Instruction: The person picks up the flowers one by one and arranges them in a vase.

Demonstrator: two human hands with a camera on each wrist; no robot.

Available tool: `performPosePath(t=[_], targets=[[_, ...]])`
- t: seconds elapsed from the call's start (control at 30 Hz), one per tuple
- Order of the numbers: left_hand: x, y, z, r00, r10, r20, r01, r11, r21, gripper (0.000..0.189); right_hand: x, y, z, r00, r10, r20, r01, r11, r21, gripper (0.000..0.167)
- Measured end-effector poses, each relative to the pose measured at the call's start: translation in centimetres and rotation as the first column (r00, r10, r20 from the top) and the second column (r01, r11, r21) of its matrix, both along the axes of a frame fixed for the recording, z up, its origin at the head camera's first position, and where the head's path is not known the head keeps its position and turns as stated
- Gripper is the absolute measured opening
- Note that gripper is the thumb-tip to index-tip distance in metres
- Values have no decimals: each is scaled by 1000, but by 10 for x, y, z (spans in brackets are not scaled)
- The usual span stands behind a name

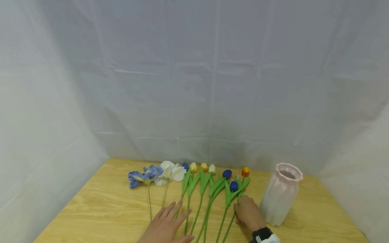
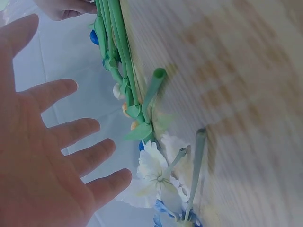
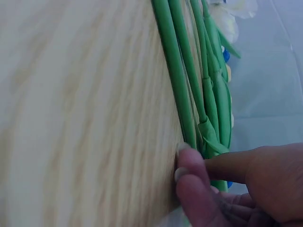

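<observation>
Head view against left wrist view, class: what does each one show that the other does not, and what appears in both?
Only the head view shows the ribbed vase and the black watch on the right wrist.

Only the left wrist view shows the palm of the left hand and the round end of a green stem.

Both show some of the tulips, the white flower, the blue flower, at least part of the right hand and the wooden table.

Back sheet [image 1: 194, 84]: pale grey, creased in lines
Left sheet [image 1: 39, 118]: brighter, faintly creased
Right sheet [image 1: 361, 162]: pale
Tabletop [image 1: 91, 209]: yellowish, grained wood
</observation>
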State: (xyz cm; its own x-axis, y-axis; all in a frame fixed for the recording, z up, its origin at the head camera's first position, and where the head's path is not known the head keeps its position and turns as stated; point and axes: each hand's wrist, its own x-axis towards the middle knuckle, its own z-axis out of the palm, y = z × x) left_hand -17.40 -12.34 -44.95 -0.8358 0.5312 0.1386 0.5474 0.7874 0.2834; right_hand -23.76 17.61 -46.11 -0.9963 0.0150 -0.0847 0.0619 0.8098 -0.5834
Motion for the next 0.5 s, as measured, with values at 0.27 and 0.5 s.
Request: performPosePath(t=[0.27,0.5], targets=[[2,-2,-3,1000,9,-19,-9,1000,-17,65,-1,7,-8,1000,3,6,-2,977,-212,25],[4,-5,-4,1000,21,-9,-21,1000,-1,63,5,5,-6,997,-22,-69,6,974,-228,21]])
